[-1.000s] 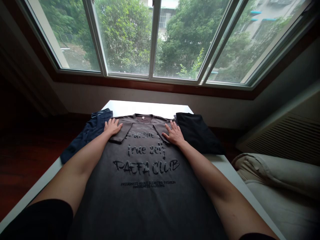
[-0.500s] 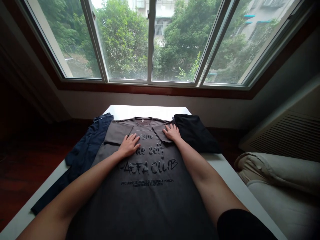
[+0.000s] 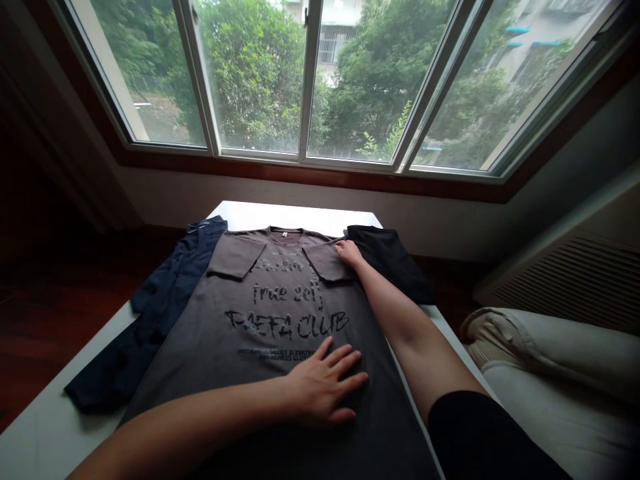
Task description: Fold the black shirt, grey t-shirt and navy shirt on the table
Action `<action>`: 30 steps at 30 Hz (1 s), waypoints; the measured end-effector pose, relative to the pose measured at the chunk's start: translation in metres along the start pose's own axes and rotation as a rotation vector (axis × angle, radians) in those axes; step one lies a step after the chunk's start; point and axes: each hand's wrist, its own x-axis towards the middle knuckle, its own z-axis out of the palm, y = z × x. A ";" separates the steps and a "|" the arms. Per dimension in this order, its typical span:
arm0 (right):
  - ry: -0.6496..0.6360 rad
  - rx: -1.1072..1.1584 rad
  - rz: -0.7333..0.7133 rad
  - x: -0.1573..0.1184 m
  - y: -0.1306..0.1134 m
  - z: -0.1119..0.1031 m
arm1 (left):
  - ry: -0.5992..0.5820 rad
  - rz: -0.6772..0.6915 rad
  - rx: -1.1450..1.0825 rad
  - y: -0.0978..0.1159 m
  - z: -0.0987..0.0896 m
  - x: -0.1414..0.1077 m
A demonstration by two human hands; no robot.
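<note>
A dark grey T-shirt (image 3: 280,300) with black lettering lies spread front side up, its neckline at the far end and both short sleeves folded inward over the chest. My left hand (image 3: 325,383) rests flat on the lower front, fingers spread, just below and over the right end of the small print. At the far right shoulder, my right hand (image 3: 349,253) has its fingers bent together on the shirt's edge beside the folded sleeve; the fingertips show only in part.
Navy trousers (image 3: 165,287) lie along the left side of the white table (image 3: 300,213). Folded black cloth (image 3: 395,267) lies at the far right. Beyond stands a window (image 3: 305,157) above a low wall. Beige padded bundles (image 3: 545,373) sit right of the table.
My left hand has moved from the left sleeve toward me and rightward onto the lower front. My right hand has shifted slightly to the far shoulder edge, its fingers drawn together.
</note>
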 end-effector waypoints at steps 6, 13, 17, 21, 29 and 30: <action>-0.079 0.226 0.173 0.034 -0.002 -0.010 | 0.098 0.258 0.247 0.037 0.017 0.030; -0.219 0.452 0.218 0.049 0.004 -0.018 | 0.226 0.422 0.415 0.050 0.046 0.085; -0.293 0.688 0.235 0.048 0.007 -0.025 | 0.227 0.462 0.353 0.061 0.060 0.107; -0.288 0.996 0.271 0.043 0.015 -0.037 | 0.186 0.488 0.242 0.060 0.051 0.100; -0.238 0.666 0.109 0.030 0.011 -0.033 | 0.136 0.507 0.070 0.045 0.004 0.038; -0.224 0.650 0.088 0.029 0.010 -0.030 | 0.127 0.490 0.057 0.046 0.004 0.031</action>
